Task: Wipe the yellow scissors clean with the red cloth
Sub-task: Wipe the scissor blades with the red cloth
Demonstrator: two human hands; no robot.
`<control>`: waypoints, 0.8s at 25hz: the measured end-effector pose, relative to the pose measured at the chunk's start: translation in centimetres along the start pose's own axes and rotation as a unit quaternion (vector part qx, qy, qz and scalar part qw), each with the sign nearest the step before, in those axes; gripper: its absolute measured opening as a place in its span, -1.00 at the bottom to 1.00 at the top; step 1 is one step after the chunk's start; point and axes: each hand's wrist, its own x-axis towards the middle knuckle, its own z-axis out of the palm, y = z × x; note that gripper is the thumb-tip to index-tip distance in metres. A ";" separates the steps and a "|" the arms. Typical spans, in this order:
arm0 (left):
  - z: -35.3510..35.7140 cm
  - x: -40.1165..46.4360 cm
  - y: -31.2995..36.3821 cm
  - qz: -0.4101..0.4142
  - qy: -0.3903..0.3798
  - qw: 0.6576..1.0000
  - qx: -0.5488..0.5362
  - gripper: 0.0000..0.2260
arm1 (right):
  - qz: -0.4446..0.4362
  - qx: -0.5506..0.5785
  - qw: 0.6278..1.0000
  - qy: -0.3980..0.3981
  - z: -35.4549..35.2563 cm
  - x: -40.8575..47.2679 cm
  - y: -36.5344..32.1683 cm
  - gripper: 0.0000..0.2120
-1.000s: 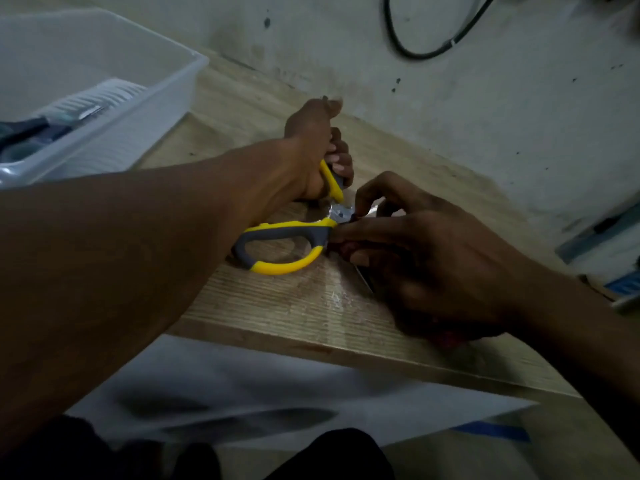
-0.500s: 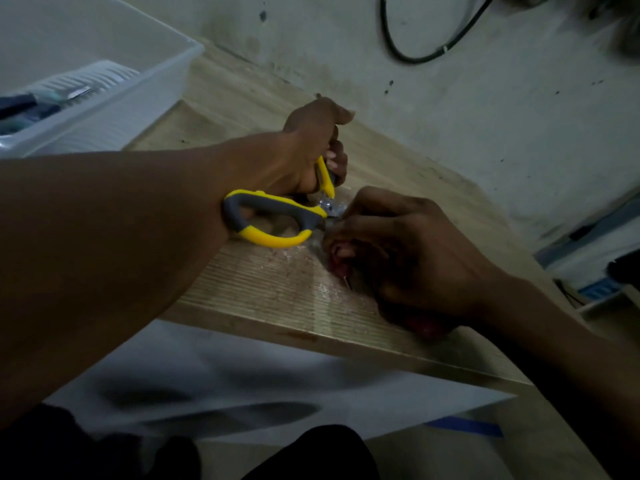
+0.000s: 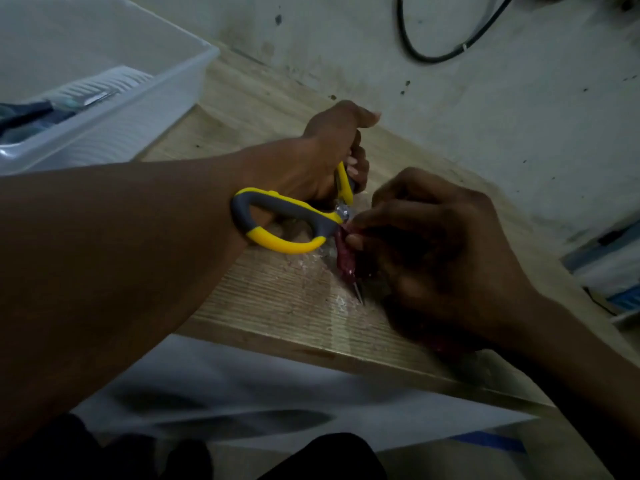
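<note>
The yellow and grey scissors [image 3: 287, 220] lie spread open over a wooden board [image 3: 277, 306]. My left hand [image 3: 329, 157] grips the far handle, fingers curled round it. The near handle loop sticks out towards my left forearm. My right hand [image 3: 433, 244] pinches the red cloth [image 3: 344, 258] around one blade, just below the pivot. Only the metal tip of that blade shows, poking out under the cloth. More red cloth peeks out beneath my right wrist. The other blade is hidden.
A white plastic bin [image 3: 114, 109] holding dark tools stands at the back left. A stained wall with a black cable [image 3: 440, 57] rises behind the board. White paper [image 3: 277, 393] lies under the board's near edge. Wet smears mark the wood.
The near handle has swung up and left towards my forearm. My right hand now has the red cloth wrapped on the blade, where before the cloth barely showed.
</note>
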 end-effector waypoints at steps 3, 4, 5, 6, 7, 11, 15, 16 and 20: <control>-0.2 0.1 0.2 -0.011 -0.001 1.000 -0.003 -0.57 | 0.031 -0.019 0.999 -0.040 -0.3 -1.0 -1.6 -0.63; -0.3 0.1 0.2 -0.010 -0.001 1.000 -0.002 -0.56 | 0.027 -0.026 0.999 -0.037 0.0 -1.0 -1.8 -0.62; -0.2 0.0 0.2 -0.008 -0.003 1.000 -0.003 -0.55 | 0.020 -0.025 0.999 -0.034 0.3 -0.8 -1.9 -0.67; -0.2 -0.1 0.3 -0.009 -0.005 1.000 -0.002 -0.53 | 0.013 -0.016 0.999 -0.033 0.7 -0.6 -1.8 -0.75; -0.2 -0.2 0.3 -0.011 -0.005 1.000 0.000 -0.53 | 0.008 -0.003 0.999 -0.038 0.8 -0.3 -1.8 -0.80; -0.3 -0.5 0.4 -0.025 -0.010 1.000 0.011 -0.56 | 0.009 0.035 0.994 -0.102 -0.2 -1.5 -1.9 -0.89; -0.2 -0.6 0.5 -0.020 -0.008 1.000 0.011 -0.56 | 0.061 0.115 0.972 -0.193 -2.0 -1.1 -1.9 -0.88; -0.1 -0.6 0.4 -0.022 -0.008 1.000 0.012 -0.55 | 0.092 0.138 0.955 -0.247 -2.7 -0.5 -1.5 -0.87; -0.2 -0.4 0.5 -0.031 -0.009 0.999 0.017 -0.55 | 0.139 0.229 0.918 -0.293 -4.7 0.8 -0.5 -0.92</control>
